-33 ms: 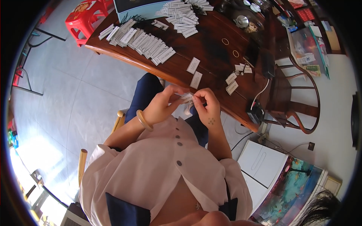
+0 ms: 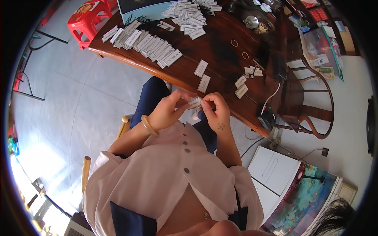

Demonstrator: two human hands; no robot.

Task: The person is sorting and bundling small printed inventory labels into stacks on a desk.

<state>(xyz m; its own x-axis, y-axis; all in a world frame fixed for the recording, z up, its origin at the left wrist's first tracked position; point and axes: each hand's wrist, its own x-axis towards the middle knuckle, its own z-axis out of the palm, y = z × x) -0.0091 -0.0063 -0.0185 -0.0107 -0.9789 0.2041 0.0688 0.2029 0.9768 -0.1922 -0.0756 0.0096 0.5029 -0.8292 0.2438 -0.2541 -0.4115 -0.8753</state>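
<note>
Between my two hands, over my lap at the table's near edge, is a small white printed tag [image 2: 194, 103]. My left hand [image 2: 173, 108] pinches its left end, with a pale bangle on that wrist. Thumb and forefinger of my right hand [image 2: 216, 111] close on its right end. Just beyond my fingers, two single white tags [image 2: 203, 83] lie on the wooden table [image 2: 185, 72]. A long row of overlapping tags [image 2: 149, 45] spreads along the table's left side. A heaped pile of tags [image 2: 191, 19] sits farther back.
To the right lie a few more tags [image 2: 241, 91], two thin rings [image 2: 234, 43] and a black power strip [image 2: 267, 115]. A light-blue box [image 2: 141, 15] with black strings beside it stands at the far left. A red stool [image 2: 88, 23] and a wooden chair [image 2: 321, 110] flank the table.
The tag in my hands has tilted slightly, so its printed face shows a little more. Both hands hold nearly the same place.
</note>
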